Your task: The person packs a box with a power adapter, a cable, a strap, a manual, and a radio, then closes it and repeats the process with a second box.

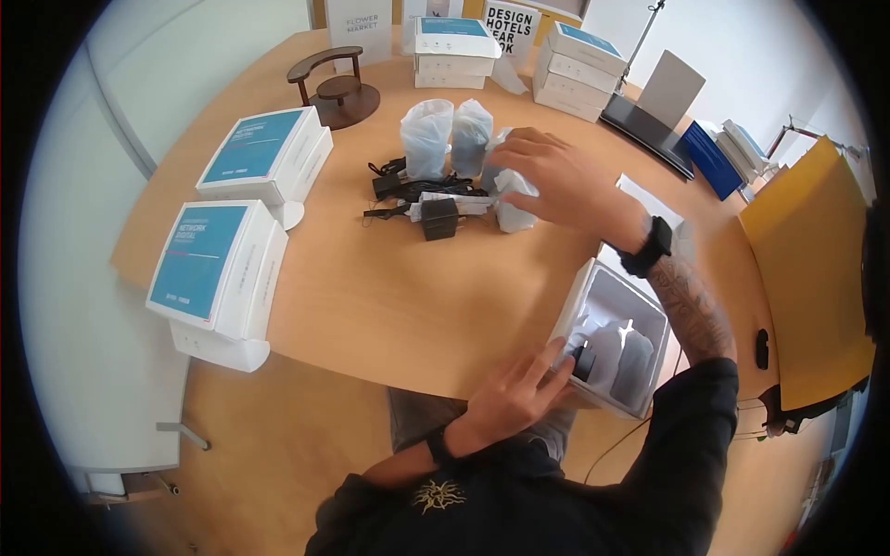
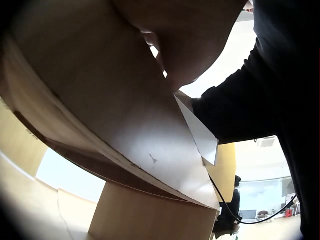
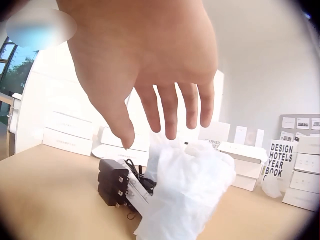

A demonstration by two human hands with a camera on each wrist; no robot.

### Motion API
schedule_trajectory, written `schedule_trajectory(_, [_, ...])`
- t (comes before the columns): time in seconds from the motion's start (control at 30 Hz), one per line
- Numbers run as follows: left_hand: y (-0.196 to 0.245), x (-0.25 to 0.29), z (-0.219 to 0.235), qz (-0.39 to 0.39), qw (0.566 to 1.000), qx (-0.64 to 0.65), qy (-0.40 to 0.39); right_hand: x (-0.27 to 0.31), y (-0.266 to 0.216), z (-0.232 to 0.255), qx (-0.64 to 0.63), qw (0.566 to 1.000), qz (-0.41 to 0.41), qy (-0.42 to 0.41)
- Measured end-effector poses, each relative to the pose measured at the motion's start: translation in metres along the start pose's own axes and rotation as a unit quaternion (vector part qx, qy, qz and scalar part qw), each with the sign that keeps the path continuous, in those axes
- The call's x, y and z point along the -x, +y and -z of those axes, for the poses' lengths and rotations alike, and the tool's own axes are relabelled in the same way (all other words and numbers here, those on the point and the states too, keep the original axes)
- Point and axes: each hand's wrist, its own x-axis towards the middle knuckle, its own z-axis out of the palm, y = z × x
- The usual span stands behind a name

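My right hand [image 1: 570, 181] reaches over the group of bagged items, fingers spread and slightly bent. Just below its fingertips in the right wrist view is an item wrapped in white plastic [image 3: 192, 185]; two more wrapped items [image 1: 426, 139] stand at its left. Black power adapters [image 1: 439, 219] with bundled black cables [image 1: 436, 190] lie beside them. My left hand [image 1: 514, 398] rests against the near left side of an open white box [image 1: 577, 301], fingers extended along its edge. Inside the box are a wrapped item [image 1: 621, 357] and a black piece [image 1: 583, 363].
Two stacks of white boxes with blue labels [image 1: 248, 153] [image 1: 199, 259] line the table's left side. More boxes [image 1: 454, 69] [image 1: 575, 88] stand at the back, near a brown wooden stand [image 1: 343, 97]. A black laptop [image 1: 649, 134] and a yellow panel [image 1: 807, 278] are at the right.
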Motion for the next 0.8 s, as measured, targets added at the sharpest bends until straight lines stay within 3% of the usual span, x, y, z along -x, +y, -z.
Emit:
schedule_trajectory(0.07, [-0.001,0.000,0.000,-0.015,1.000,0.002,0.006,-0.012,-0.010,-0.007,0.027,0.999,0.011,-0.040])
schedule_trajectory(0.2, [-0.003,0.001,0.001,-0.027,1.000,-0.007,0.001,-0.032,-0.009,-0.043,0.104,0.992,0.069,0.007])
schedule_trajectory(0.27, [-0.004,0.002,0.001,-0.027,1.000,0.002,-0.003,-0.043,-0.008,-0.051,0.147,0.980,0.058,-0.125])
schedule_trajectory(0.4, [-0.005,0.002,0.003,-0.032,0.999,-0.002,-0.012,-0.052,0.001,-0.083,0.174,0.974,0.069,-0.126])
schedule_trajectory(0.47, [-0.005,0.004,0.001,-0.030,0.999,0.008,-0.013,-0.053,0.007,-0.094,0.143,0.984,0.097,-0.043])
schedule_trajectory(0.5, [-0.006,0.004,0.000,-0.031,0.999,0.006,-0.011,-0.055,0.007,-0.093,0.144,0.984,0.099,-0.041])
schedule_trajectory(0.57, [-0.007,0.005,-0.002,-0.037,0.999,0.010,-0.011,-0.059,0.007,-0.091,0.148,0.980,0.062,-0.115])
schedule_trajectory(0.8, [-0.008,0.003,0.000,-0.046,0.999,-0.001,-0.007,-0.057,0.011,-0.085,0.124,0.985,0.062,-0.098])
